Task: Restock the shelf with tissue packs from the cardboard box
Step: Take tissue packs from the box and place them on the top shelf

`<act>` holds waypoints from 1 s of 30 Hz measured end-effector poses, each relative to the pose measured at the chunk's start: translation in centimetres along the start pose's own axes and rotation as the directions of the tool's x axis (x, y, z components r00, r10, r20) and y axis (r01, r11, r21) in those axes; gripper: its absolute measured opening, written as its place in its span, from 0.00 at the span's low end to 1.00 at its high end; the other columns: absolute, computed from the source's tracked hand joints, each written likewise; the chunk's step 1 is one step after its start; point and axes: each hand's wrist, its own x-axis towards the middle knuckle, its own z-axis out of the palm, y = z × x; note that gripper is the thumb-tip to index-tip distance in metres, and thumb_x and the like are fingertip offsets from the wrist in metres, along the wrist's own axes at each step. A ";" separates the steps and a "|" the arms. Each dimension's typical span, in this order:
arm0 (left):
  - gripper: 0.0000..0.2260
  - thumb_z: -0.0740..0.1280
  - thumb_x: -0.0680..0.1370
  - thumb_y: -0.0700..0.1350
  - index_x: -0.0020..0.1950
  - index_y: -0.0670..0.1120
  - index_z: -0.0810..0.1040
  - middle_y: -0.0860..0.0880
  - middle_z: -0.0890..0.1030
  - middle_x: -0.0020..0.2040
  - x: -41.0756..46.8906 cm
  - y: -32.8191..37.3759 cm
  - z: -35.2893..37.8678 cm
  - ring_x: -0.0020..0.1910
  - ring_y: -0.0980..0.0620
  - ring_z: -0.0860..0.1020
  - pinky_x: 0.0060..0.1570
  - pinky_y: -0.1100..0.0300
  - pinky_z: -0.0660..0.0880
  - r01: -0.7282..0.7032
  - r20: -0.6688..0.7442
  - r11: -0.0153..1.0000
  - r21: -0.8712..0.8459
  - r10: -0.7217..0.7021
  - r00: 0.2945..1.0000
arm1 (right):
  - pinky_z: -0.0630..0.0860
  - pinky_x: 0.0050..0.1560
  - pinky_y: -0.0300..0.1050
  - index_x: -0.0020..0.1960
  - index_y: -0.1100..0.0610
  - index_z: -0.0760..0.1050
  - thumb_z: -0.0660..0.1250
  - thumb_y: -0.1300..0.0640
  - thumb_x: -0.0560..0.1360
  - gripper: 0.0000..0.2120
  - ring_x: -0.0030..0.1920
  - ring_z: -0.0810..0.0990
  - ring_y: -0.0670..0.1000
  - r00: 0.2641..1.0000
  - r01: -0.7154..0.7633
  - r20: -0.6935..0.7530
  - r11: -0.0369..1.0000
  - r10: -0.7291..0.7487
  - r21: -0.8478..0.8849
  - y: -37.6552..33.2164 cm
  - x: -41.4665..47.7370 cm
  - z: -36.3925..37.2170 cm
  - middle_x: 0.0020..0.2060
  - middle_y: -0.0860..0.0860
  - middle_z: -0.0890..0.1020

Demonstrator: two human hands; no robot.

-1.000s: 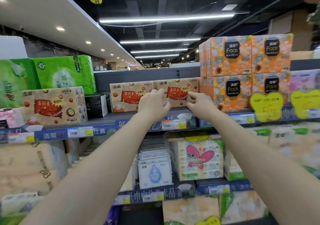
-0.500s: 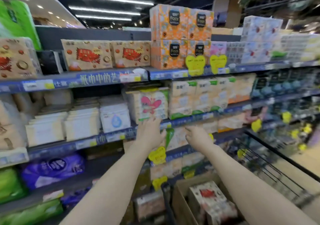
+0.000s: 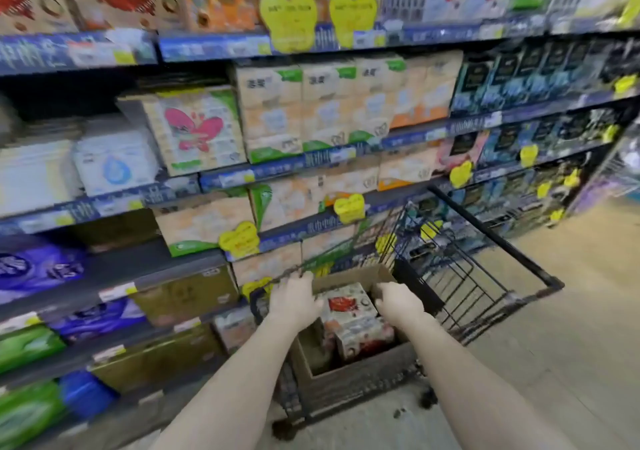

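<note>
There are two hands, the left hand [image 3: 294,302] and the right hand [image 3: 398,302], one box [image 3: 353,377] and one cart [image 3: 495,238]. At least two packs show in the box: an upper pack [image 3: 346,306] and a lower pack [image 3: 363,340]. The shelves hold one butterfly pack [image 3: 194,131], one droplet pack [image 3: 114,167] and two big heart tags [image 3: 287,16] on the top rail; the smaller tags are too blurred to count.
</note>
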 end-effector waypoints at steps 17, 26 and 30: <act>0.26 0.63 0.81 0.59 0.74 0.47 0.69 0.44 0.77 0.67 13.3 2.8 13.6 0.65 0.40 0.77 0.61 0.45 0.77 0.393 0.268 0.917 -0.073 -0.361 0.893 | 0.81 0.59 0.53 0.71 0.55 0.76 0.67 0.55 0.77 0.22 0.58 0.83 0.57 0.944 -0.105 0.327 0.973 0.032 0.208 10.3 17.5 5.8 0.57 0.55 0.85; 0.27 0.65 0.80 0.60 0.72 0.43 0.70 0.37 0.78 0.67 21.5 0.4 22.1 0.66 0.34 0.77 0.63 0.45 0.75 0.596 0.413 0.785 -0.167 -0.493 0.765 | 0.72 0.63 0.45 0.75 0.54 0.72 0.72 0.49 0.76 0.29 0.68 0.77 0.58 0.866 -0.243 0.484 0.953 0.129 0.181 16.2 26.6 12.6 0.68 0.55 0.79; 0.29 0.66 0.81 0.58 0.76 0.42 0.66 0.38 0.75 0.71 23.9 0.2 25.9 0.68 0.35 0.75 0.63 0.47 0.73 0.701 0.491 0.682 -0.208 -0.547 0.678 | 0.73 0.62 0.46 0.74 0.52 0.73 0.73 0.46 0.75 0.29 0.66 0.78 0.57 0.821 -0.313 0.550 0.926 0.153 0.211 19.1 29.4 16.3 0.66 0.54 0.81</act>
